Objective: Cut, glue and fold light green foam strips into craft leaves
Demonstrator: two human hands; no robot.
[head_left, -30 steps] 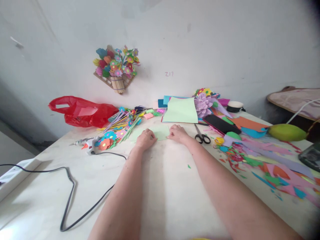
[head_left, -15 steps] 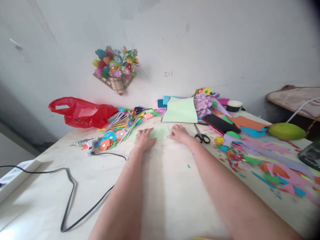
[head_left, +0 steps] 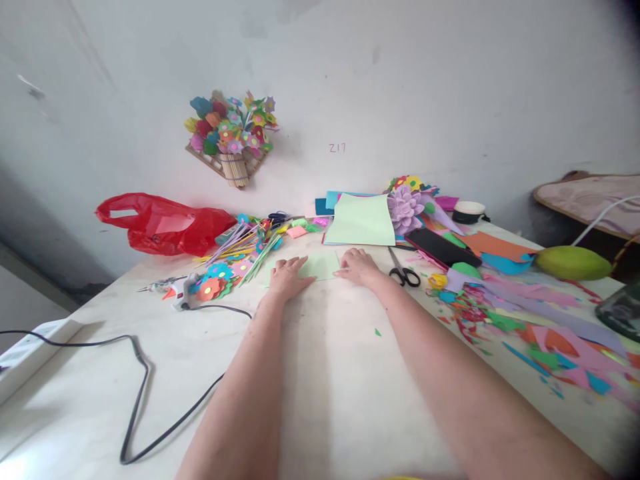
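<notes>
A pale green sheet [head_left: 323,265], paper or thin foam, lies on the table between my hands. My left hand [head_left: 289,277] rests flat on its left part, fingers apart and thumb stretched toward the middle. At the sheet's right edge is my right hand [head_left: 357,267], its fingers curled and thumb meeting the edge; the grip itself is partly hidden. Black-handled scissors [head_left: 405,276] lie just right of my right hand. Behind the hands, a larger pale green sheet [head_left: 364,221] tops a stack of coloured sheets.
To the left are a glue gun [head_left: 182,293] with its black cord [head_left: 135,413], foam flowers [head_left: 213,288] and a red plastic bag [head_left: 165,227]. On the right lie a phone [head_left: 443,248], a green-yellow fruit [head_left: 573,262] and many coloured scraps [head_left: 560,353].
My left hand's fingers have spread slightly on the sheet. My right hand and the sheet stay almost in the same place.
</notes>
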